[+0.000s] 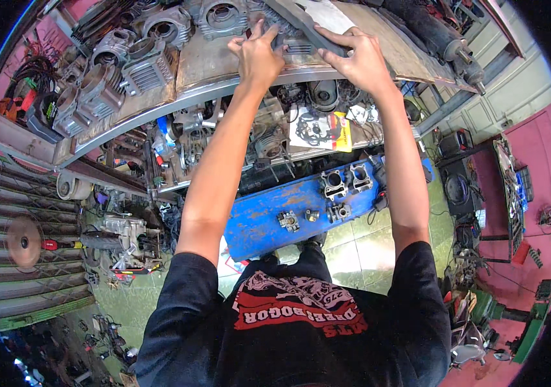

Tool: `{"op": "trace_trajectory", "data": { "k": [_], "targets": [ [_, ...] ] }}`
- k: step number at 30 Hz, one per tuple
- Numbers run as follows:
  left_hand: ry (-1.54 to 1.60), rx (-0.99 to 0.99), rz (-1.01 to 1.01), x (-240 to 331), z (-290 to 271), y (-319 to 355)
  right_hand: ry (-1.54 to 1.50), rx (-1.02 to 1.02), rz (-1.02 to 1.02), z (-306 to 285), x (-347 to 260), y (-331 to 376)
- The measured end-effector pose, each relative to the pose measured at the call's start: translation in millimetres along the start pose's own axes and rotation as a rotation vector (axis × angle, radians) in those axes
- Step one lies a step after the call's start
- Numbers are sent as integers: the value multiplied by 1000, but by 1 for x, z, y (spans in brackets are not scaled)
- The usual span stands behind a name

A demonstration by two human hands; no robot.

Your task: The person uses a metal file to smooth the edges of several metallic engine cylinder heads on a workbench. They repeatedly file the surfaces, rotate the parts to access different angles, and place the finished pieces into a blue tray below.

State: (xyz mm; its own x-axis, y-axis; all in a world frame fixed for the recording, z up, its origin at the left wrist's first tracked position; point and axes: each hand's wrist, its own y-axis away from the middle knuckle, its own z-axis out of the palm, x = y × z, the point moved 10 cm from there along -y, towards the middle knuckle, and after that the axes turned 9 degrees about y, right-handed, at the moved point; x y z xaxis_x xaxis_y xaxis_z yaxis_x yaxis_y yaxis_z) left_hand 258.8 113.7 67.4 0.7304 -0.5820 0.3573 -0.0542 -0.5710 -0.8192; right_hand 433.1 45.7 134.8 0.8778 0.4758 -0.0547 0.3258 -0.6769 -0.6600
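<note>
Both my arms stretch up to the wooden shelf top at the upper edge of the view. My right hand [358,59] pinches the near end of a long dark grey bar [304,26] between thumb and fingers. The bar slants away to the upper left, its far end cut off by the view. My left hand [259,57] is closed, fingers bent, against a small dark piece I cannot make out. A finned metal part [299,48] lies between my hands. Left of them stand several engine cylinders [153,71] and a cylinder part with a round bore [224,16].
A lower shelf holds engine parts and a gasket set in a yellow-edged packet [319,129]. Below it, a blue bench [269,216] carries cylinder blocks [333,184] and a carburetor-like part [288,220]. A dark exhaust muffler [430,29] lies on the upper right.
</note>
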Motion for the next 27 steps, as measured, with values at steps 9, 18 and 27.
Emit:
{"op": "trace_trajectory", "data": {
  "k": [9,18,27],
  "targets": [
    [46,-27,-63,-13,7,-4,-28,-25,93,9,3,-1],
    [102,-111,-405,-32,0,-1,6,-31,107,9,-1,-3],
    [202,-430,-491,-73,50,-16,223,-87,4,9,-22,-30]
  ]
}}
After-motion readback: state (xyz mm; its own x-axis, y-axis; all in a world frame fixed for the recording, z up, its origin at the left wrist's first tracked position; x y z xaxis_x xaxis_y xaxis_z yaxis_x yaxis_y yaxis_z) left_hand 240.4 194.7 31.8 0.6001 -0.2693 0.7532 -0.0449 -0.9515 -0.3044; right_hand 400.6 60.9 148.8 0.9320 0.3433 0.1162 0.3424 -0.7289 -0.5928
